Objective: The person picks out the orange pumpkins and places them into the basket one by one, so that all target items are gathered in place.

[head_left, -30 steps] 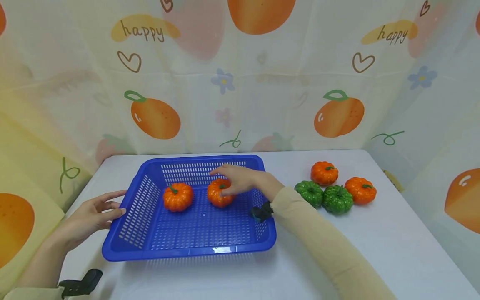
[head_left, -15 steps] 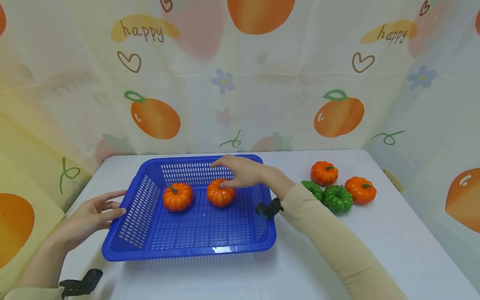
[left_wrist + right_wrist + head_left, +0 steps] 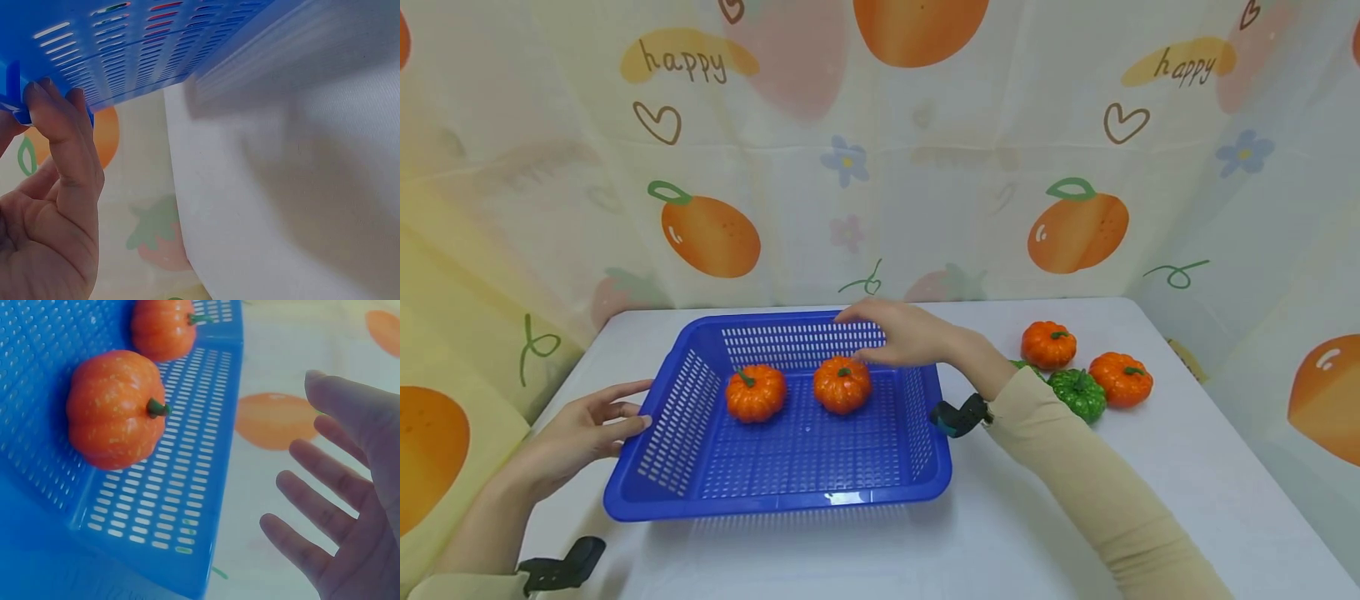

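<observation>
A blue plastic basket [image 3: 790, 504] with slotted walls stands on the table, holding two small orange pumpkins. My left hand [image 3: 597, 421] grips its left rim; in the left wrist view the fingertips [image 3: 44, 103] hook at the rim's edge. The left pumpkin [image 3: 756, 394] and the right pumpkin [image 3: 842, 387] sit apart on the basket floor. Above the basket's back right part is my right hand [image 3: 910, 333], with nothing in it. Its fingers are spread in the right wrist view, apart from the nearer pumpkin [image 3: 115, 409].
Right of the basket lie two more orange pumpkins, one at the back [image 3: 1048, 345] and one farther right [image 3: 1121, 381]. A green pumpkin [image 3: 1077, 395] is beside them, and another is mostly hidden behind the right sleeve. A printed curtain [image 3: 880, 225] hangs behind the white table [image 3: 1187, 483].
My right hand has let go of the right pumpkin and moved up and to the right. That pumpkin stays in the basket. My left hand has not moved from the rim.
</observation>
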A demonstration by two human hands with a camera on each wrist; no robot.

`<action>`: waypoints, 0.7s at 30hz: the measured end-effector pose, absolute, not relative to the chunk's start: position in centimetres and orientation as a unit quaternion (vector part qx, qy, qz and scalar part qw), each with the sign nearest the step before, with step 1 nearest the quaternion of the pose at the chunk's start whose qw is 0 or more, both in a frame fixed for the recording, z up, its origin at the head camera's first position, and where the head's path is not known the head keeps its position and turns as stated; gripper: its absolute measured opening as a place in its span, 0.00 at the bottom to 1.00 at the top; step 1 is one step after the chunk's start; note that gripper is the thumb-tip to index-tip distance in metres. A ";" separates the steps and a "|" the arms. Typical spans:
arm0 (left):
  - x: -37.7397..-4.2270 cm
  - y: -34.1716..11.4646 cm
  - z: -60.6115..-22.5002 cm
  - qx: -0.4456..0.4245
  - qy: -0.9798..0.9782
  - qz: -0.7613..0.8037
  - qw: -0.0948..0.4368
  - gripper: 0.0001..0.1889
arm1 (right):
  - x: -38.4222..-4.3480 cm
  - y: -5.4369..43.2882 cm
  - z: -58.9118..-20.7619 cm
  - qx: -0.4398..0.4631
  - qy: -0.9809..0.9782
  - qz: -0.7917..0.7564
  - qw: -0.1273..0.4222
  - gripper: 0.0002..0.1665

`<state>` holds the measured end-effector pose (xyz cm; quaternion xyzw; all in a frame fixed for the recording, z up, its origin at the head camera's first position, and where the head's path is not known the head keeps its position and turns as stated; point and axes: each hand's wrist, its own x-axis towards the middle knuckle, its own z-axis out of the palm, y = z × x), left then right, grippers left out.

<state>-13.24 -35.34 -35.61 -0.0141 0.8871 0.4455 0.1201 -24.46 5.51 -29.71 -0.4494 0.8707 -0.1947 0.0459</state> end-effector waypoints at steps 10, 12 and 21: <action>-13.3 -35.4 -35.6 -0.018 0.886 0.446 0.124 0.38 | -23.9 6.8 -29.8 -0.437 0.870 -0.228 0.007 0.27; -13.3 -35.4 -35.6 -0.017 0.886 0.447 0.124 0.38 | -23.8 7.1 -29.8 -0.438 0.869 -0.231 -0.007 0.27; -13.4 -35.5 -35.7 -0.013 0.882 0.454 0.124 0.37 | -23.0 9.0 -29.7 -0.432 0.865 -0.253 -0.044 0.27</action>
